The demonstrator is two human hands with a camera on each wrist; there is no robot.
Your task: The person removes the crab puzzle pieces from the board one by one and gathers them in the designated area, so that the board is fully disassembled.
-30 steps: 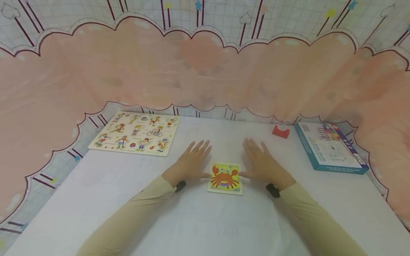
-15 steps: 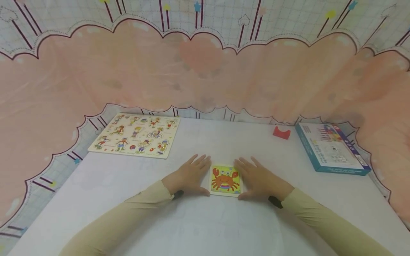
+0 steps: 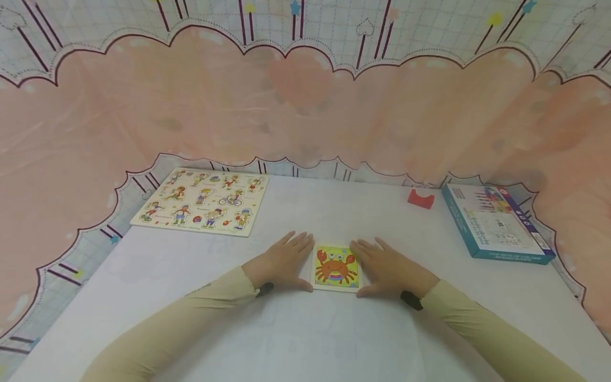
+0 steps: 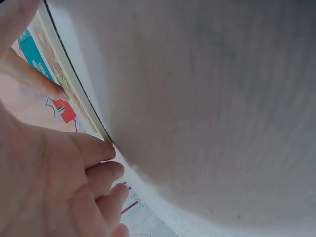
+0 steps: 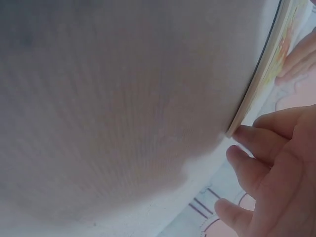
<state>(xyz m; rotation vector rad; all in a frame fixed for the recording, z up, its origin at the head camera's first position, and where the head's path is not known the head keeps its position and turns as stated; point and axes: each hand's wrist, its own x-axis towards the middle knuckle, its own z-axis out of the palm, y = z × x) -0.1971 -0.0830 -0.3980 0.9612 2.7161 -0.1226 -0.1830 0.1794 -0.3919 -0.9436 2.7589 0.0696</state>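
Note:
A small square crab puzzle [image 3: 336,268] lies flat on the white table between the two hands. Its picture, a red crab on yellow, faces up inside a pale frame. The left hand [image 3: 282,261] rests along the left side, thumb by the near corner and fingers by the far one. On the right side the right hand [image 3: 389,268] mirrors it. In the left wrist view, a fingertip of the left hand [image 4: 59,173] touches the end of the board's edge [image 4: 81,89]. The right wrist view has the right hand [image 5: 276,163] touching the opposite edge [image 5: 254,79].
At the back left lies a large board [image 3: 202,201] with pictures of children. A red notched piece [image 3: 421,199] is at the back right, beside a teal and white box [image 3: 496,223]. Patterned cloth [image 3: 305,116] rises behind the table [image 3: 286,339].
Over the last second both hands came nearer the body; their fingers drew in beside the crab puzzle and the thumbs shifted from mid-side to its near corners. Since half a second ago they barely moved.

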